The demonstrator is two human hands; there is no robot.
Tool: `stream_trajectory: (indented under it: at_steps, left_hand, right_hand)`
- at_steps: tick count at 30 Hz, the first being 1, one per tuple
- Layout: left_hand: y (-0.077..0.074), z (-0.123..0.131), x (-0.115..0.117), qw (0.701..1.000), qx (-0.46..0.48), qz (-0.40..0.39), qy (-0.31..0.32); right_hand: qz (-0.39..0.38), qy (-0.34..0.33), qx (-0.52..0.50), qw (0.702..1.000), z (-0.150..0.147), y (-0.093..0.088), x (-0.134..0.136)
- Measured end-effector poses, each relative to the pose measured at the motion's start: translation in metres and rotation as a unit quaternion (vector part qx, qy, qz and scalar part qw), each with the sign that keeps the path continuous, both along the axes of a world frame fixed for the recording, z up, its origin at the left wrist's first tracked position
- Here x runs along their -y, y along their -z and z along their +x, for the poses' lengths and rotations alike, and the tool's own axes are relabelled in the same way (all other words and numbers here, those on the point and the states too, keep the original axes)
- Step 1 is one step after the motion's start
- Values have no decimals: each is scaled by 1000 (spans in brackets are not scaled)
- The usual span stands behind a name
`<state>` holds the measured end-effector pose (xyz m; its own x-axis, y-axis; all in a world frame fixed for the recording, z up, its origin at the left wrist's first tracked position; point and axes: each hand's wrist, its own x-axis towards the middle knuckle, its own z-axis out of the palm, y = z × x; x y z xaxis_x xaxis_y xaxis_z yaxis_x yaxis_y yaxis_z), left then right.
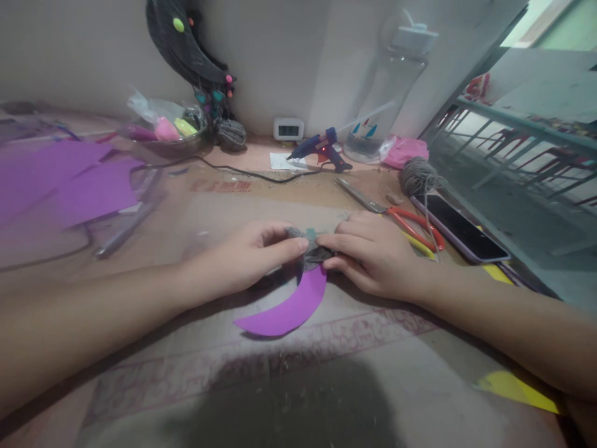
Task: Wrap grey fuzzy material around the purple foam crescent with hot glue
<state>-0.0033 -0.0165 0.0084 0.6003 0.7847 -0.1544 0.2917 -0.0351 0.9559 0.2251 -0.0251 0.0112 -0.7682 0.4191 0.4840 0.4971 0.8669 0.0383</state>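
A purple crescent cutout (291, 308) lies in front of me, its bare tip pointing left. Dark grey material, which looks like wound yarn (313, 254), covers its upper part. My left hand (261, 252) is closed on that grey part, thumb on top. From the other side, the thumb and fingers of my right hand (368, 252) pinch the same grey part near the bare purple. Just beyond my right hand are red-handled scissors (415, 225). A ball of grey yarn (420, 176) sits farther right, with a strand hanging from it.
A blue glue gun (319, 149) with a red light stands at the back, its cord running left. Nearby are a small clock (288, 129), a clear bottle (380, 99) and a phone (459, 227). Purple sheets (69, 180) and a bowl (163, 146) occupy the left.
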Motion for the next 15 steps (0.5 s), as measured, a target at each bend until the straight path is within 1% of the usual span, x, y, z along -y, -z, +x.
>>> stream_trajectory:
  at_steps: [4, 9, 11, 15]
  left_hand:
    - [1, 0, 0, 1000, 0, 3, -1]
    - [1, -1, 0, 1000, -14, 2, 1]
    - [1, -1, 0, 1000, -10, -5, 0]
    - [2, -1, 0, 1000, 8, -27, -9]
  right_hand:
    - [33, 3, 9, 999, -1, -1, 0]
    - [53, 6, 11, 999, -2, -1, 0]
    - [43, 9, 6, 999, -2, -1, -1]
    - [-22, 25, -28, 999, 1, 1, -2]
